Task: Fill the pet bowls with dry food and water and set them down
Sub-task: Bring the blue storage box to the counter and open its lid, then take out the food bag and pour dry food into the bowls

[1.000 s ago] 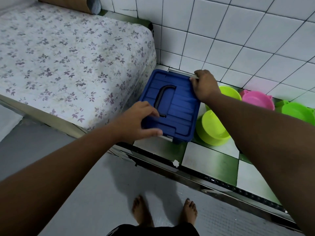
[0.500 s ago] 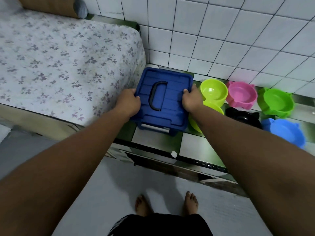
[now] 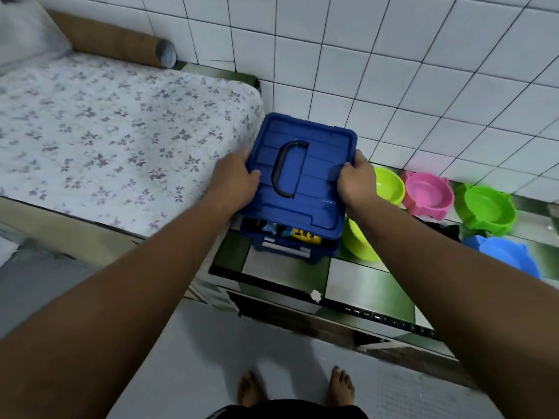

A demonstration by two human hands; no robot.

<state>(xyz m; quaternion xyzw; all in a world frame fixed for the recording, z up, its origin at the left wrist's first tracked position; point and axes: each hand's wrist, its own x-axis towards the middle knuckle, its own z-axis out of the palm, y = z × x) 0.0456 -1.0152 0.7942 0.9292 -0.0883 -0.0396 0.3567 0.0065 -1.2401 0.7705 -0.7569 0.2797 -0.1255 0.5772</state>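
Observation:
A blue lid [image 3: 302,173] with a black handle is lifted and tilted above its blue storage box [image 3: 290,246], which stands on the green and white tiled ledge [image 3: 360,282]. My left hand [image 3: 234,179] grips the lid's left edge and my right hand [image 3: 357,179] grips its right edge. Through the gap at the front, packets show inside the box, one of them yellow. To the right of the box sit pet bowls: two lime ones [image 3: 388,184] [image 3: 360,243], a pink one [image 3: 428,196], a green one [image 3: 487,210], a blue one [image 3: 505,255] and a mostly hidden black one [image 3: 444,229].
A mattress with a flowered sheet [image 3: 121,140] lies left of the box. A brown roll [image 3: 121,42] lies at the tiled wall [image 3: 393,71] behind it. The ledge ends in a metal-edged step [image 3: 332,309] down to grey floor, where bare feet [image 3: 341,385] stand.
Both hands moved from the lid's near and far corners to its left and right edges. The lid has come up off the box, so the contents show.

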